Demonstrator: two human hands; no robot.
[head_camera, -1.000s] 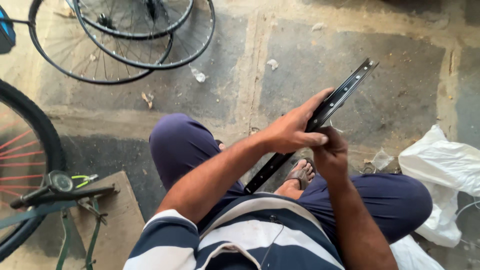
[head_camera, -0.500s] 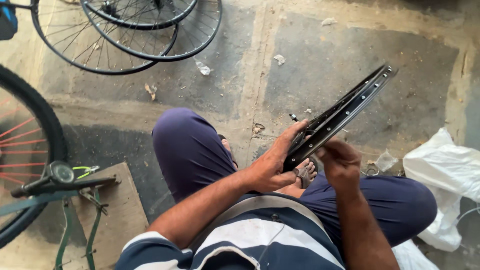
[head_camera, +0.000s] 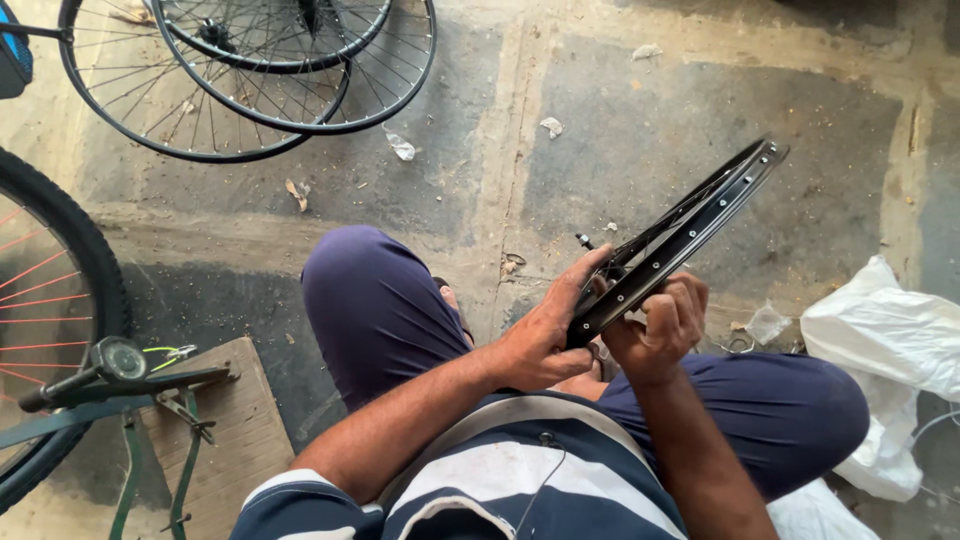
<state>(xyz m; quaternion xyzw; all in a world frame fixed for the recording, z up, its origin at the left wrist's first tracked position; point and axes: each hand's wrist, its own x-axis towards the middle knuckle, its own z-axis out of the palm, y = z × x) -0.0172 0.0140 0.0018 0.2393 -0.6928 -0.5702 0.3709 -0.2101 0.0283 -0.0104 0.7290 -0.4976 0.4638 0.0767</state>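
You hold a bare black bicycle rim (head_camera: 690, 235) edge-on at the centre right of the frame, above your knees. Your left hand (head_camera: 545, 335) is wrapped around its lower end, fingers curled over the inner side, while your right hand (head_camera: 660, 325) is closed on the rim's outer wall just beside it, thumb pressed against the metal. Both grips sit at one end, so the long free part sticks out toward the upper right; if either hand loosens, the rim could likely swing down onto the concrete floor (head_camera: 640, 110) or your foot. Spoked wheels (head_camera: 250, 70) lie at the upper left, a white plastic bag (head_camera: 890, 340) at the right edge.
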